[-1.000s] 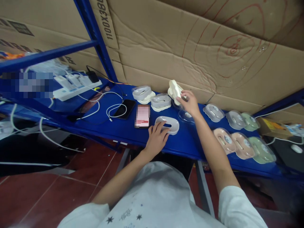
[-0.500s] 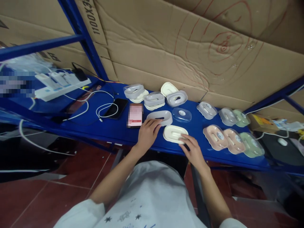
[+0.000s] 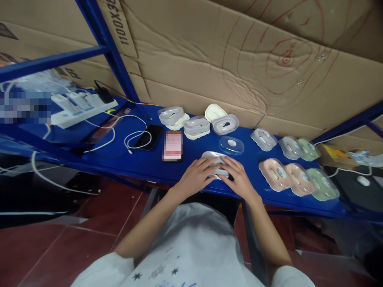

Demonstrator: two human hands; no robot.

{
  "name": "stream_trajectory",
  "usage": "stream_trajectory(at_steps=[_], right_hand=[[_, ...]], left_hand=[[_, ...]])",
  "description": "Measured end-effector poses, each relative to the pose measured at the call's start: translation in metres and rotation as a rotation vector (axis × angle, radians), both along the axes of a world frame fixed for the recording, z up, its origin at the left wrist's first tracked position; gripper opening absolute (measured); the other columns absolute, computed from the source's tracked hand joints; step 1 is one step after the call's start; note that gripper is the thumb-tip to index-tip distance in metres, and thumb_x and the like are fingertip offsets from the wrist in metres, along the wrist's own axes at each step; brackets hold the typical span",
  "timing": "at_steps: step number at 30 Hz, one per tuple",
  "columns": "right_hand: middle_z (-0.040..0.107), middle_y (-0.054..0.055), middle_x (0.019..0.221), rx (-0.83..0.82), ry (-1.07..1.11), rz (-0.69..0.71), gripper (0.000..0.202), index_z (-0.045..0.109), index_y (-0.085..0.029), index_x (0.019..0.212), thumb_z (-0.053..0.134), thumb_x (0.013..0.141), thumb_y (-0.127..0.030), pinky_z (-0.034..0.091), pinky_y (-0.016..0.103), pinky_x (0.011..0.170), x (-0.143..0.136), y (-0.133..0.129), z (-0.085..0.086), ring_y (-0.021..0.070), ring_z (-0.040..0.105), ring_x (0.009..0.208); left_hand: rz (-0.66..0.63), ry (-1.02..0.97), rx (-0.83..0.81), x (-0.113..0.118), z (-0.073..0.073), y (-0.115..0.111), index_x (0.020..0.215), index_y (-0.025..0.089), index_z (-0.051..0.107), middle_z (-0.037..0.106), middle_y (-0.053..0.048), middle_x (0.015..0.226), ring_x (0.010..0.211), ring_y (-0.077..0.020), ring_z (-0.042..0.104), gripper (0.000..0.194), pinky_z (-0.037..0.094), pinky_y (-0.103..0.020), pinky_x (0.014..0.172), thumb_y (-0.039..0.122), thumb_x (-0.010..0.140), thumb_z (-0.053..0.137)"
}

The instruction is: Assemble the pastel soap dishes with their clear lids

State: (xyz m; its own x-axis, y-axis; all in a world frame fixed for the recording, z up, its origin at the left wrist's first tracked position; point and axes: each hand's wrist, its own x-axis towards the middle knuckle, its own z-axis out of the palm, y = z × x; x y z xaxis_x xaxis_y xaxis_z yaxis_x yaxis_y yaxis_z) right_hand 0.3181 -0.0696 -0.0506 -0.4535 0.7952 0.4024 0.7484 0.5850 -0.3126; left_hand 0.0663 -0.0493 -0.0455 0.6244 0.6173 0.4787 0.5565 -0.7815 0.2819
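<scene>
Near the front edge of the blue table, a grey oval soap dish (image 3: pixel 212 154) sits on a cream base (image 3: pixel 220 177), of which only a thin strip shows. My left hand (image 3: pixel 195 175) grips the dish from the left, fingers over its top. From the right, my right hand (image 3: pixel 238 175) presses on the same dish with fingers curled over it. Between them the hands cover most of the dish, so how it fits the base is hidden. Just behind lies a clear oval lid (image 3: pixel 231 145) with a round label.
Further back are grey dishes with cream bases (image 3: pixel 196 126). Lidded pink soap dishes (image 3: pixel 274 174), grey ones (image 3: pixel 263 139) and green ones (image 3: pixel 323 184) stand to the right. Left are a lit phone (image 3: pixel 172 146), a dark phone (image 3: pixel 149 137), white cables and a power strip (image 3: pixel 85 113).
My left hand has carried the grey dish rightward from beside the phone onto the cream base. My right hand has shifted from the base's right end onto the dish.
</scene>
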Motion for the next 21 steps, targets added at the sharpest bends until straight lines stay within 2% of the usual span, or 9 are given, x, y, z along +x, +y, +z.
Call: stream_trajectory(at_steps=[2, 5, 9, 12, 15, 18, 21], right_hand=[[0.058, 0.009, 0.159, -0.003, -0.012, 0.003, 0.045, 0.063, -0.028, 0.149, 0.063, 0.106, -0.043, 0.044, 0.056, 0.125, 0.0, -0.009, -0.006, 0.0301, 0.047, 0.154], [0.057, 0.009, 0.161, 0.021, -0.063, 0.021, 0.049, 0.059, -0.028, 0.153, 0.062, 0.106, -0.041, 0.041, 0.055, 0.128, 0.0, -0.019, -0.011, 0.0293, 0.047, 0.154], [0.053, 0.007, 0.164, 0.016, -0.035, 0.032, 0.043, 0.061, -0.031, 0.152, 0.053, 0.11, -0.039, 0.041, 0.054, 0.128, 0.013, -0.004, -0.007, 0.0269, 0.045, 0.155], [0.047, 0.009, 0.168, 0.025, 0.005, -0.148, 0.05, 0.053, -0.029, 0.159, 0.044, 0.112, -0.044, 0.037, 0.058, 0.128, 0.03, 0.026, -0.005, 0.0291, 0.04, 0.158], [0.047, 0.016, 0.167, 0.029, -0.055, -0.363, 0.058, 0.046, -0.023, 0.164, 0.041, 0.111, -0.047, 0.037, 0.067, 0.123, 0.041, 0.05, -0.009, 0.0371, 0.039, 0.157], [0.059, 0.018, 0.15, 0.054, -0.106, -0.404, 0.055, 0.053, -0.023, 0.159, 0.048, 0.108, -0.045, 0.046, 0.064, 0.113, 0.041, 0.051, -0.015, 0.0387, 0.052, 0.14], [0.063, 0.018, 0.133, 0.104, -0.107, -0.409, 0.047, 0.062, -0.025, 0.151, 0.046, 0.109, -0.039, 0.051, 0.059, 0.108, 0.036, 0.041, -0.016, 0.0355, 0.059, 0.125]], left_hand=[[0.027, 0.051, -0.018, -0.002, -0.001, 0.001, 0.146, 0.029, 0.064, 0.055, -0.01, 0.163, 0.144, -0.0323, 0.054, 0.044, 0.047, -0.049, 0.112, 0.038, 0.104, 0.068], [0.015, 0.061, -0.063, -0.004, -0.007, 0.006, 0.137, 0.028, 0.071, 0.063, -0.009, 0.155, 0.146, -0.0318, 0.053, 0.035, 0.043, -0.052, 0.116, 0.037, 0.103, 0.07], [-0.035, 0.016, -0.131, -0.006, -0.013, 0.013, 0.138, 0.029, 0.071, 0.064, -0.009, 0.154, 0.149, -0.0297, 0.051, 0.035, 0.043, -0.052, 0.12, 0.035, 0.104, 0.069], [-0.022, -0.096, -0.159, -0.009, -0.017, 0.016, 0.136, 0.026, 0.072, 0.049, -0.013, 0.166, 0.158, -0.0325, 0.041, 0.034, 0.04, -0.055, 0.126, 0.032, 0.102, 0.069], [-0.002, -0.222, -0.211, -0.012, -0.021, 0.02, 0.132, 0.022, 0.073, 0.037, -0.014, 0.173, 0.163, -0.0345, 0.032, 0.034, 0.037, -0.057, 0.13, 0.029, 0.099, 0.071], [0.038, -0.284, -0.272, -0.014, -0.023, 0.023, 0.134, 0.023, 0.069, 0.04, -0.014, 0.17, 0.16, -0.0326, 0.038, 0.037, 0.037, -0.056, 0.131, 0.028, 0.097, 0.072], [0.044, -0.305, -0.32, -0.015, -0.021, 0.025, 0.146, 0.024, 0.059, 0.043, -0.014, 0.168, 0.157, -0.0304, 0.042, 0.051, 0.037, -0.052, 0.131, 0.027, 0.097, 0.072]])
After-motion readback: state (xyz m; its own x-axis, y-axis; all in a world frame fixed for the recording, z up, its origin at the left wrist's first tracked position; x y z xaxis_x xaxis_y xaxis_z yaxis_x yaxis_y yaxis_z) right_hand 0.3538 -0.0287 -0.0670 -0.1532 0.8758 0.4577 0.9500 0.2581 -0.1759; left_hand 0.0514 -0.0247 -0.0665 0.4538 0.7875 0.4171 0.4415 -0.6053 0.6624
